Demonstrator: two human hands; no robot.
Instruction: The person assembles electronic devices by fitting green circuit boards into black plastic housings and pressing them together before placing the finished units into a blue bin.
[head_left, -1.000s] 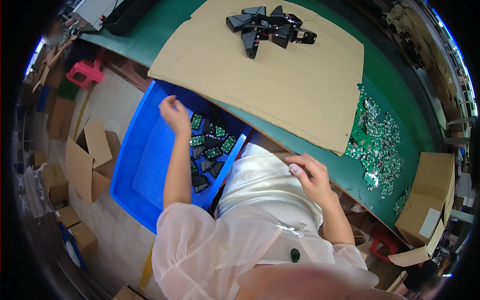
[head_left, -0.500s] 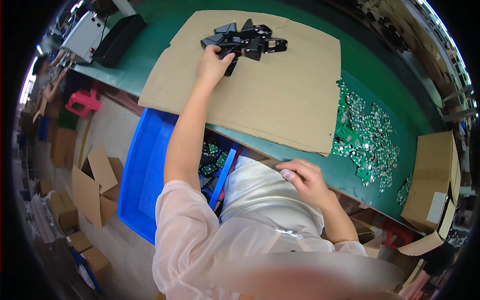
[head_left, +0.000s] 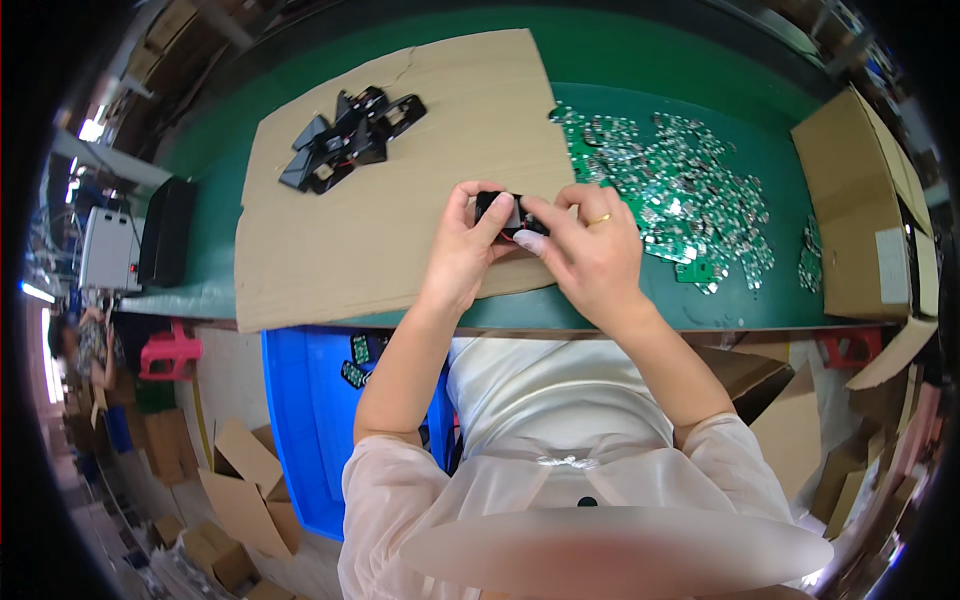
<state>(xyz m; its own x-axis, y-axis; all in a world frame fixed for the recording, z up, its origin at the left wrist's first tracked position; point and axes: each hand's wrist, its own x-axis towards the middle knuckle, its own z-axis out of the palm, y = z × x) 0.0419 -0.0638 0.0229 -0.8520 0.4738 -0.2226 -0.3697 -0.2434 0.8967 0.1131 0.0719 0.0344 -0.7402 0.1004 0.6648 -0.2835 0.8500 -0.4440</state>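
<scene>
A: What lies at the centre of the view?

B: A small black plastic part [head_left: 503,213], held just above the near edge of the cardboard sheet [head_left: 400,200], between both hands. The left hand [head_left: 462,243] pinches its left end with thumb and curled fingers; the right hand [head_left: 590,250], a ring on one finger, pinches the right end, fingertips pressed onto its top. A trace of red shows beneath the part; what it is cannot be told.

A: What surrounds it?

B: Further up the cardboard sheet lies a heap of similar black parts [head_left: 345,135], well apart from the hands. To the right, on the green bench top [head_left: 700,60], a spread of small green circuit boards [head_left: 680,190] reaches almost to the right hand. An open cardboard box [head_left: 860,200] stands at the far right. Below the bench edge, beside the person's left knee, sits a blue crate [head_left: 300,420] holding a few more green boards.

A: What could go wrong from here?

B: Judging from the grip, both holds are fingertip holds on a small smooth piece: uneven pressure could let it twist free and fall over the bench edge towards the lap or the crate. The right wrist also hangs near the loose boards, so a sideways sweep could scatter them.
</scene>
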